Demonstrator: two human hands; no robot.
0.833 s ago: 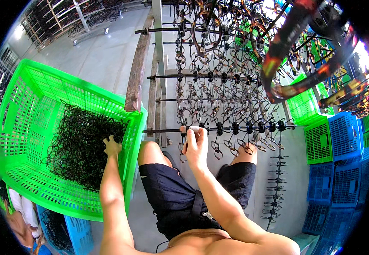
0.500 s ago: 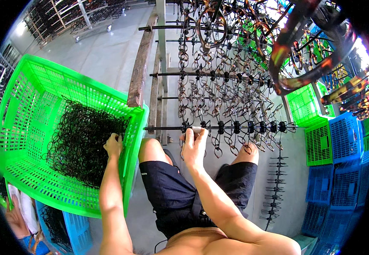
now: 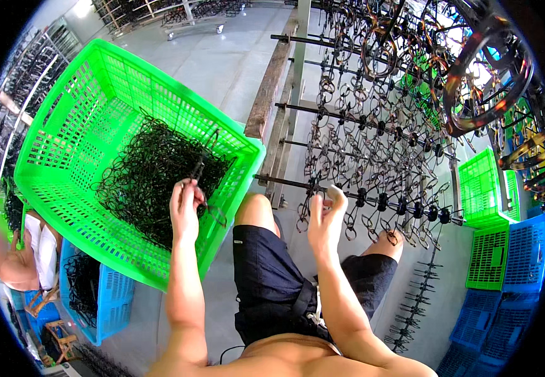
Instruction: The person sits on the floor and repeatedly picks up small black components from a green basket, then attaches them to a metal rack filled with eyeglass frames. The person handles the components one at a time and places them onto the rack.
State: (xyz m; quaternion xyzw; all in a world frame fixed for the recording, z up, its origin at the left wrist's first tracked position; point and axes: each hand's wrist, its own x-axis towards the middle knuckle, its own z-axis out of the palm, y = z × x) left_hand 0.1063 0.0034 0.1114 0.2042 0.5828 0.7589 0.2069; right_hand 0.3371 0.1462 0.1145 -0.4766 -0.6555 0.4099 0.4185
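Dark eyeglass frame [image 3: 201,164], that's the piece in play, left of centre, pinched between thumb and fingers of the left hand [image 3: 185,212], one looped rim dangling to the right of the grip. Right hand [image 3: 325,220], just right of centre: raised, thumb and fingers parted, and nothing visible in its grasp. Down below, dark shorts [image 3: 256,264] fill the lower middle, knees apart.

Big one up close at the upper right, a tortoiseshell frame [image 3: 453,113] looming large. Over on the left, the green basket [image 3: 178,94] tilts across the view, with a tangled pile of dark frames [image 3: 153,169] inside; the held piece overlaps that pile, and whether they touch, I can't tell.

Behind the right hand runs a black rod [image 3: 371,200] dotted with dark clips; contact between hand and rod, again, can't be told. Above it, rows of hanging frames [image 3: 354,163] crowd the upper centre, and a wooden bar [image 3: 272,81] slants alongside.

Lower right, a string of dark frames [image 3: 414,295] above the grey floor; right edge, stacked blue crates [image 3: 527,245]. Lower left, a blue crate [image 3: 114,301] with dark contents, another person [image 3: 21,267] beside it. Far back, upper left, loaded racks [image 3: 134,16].
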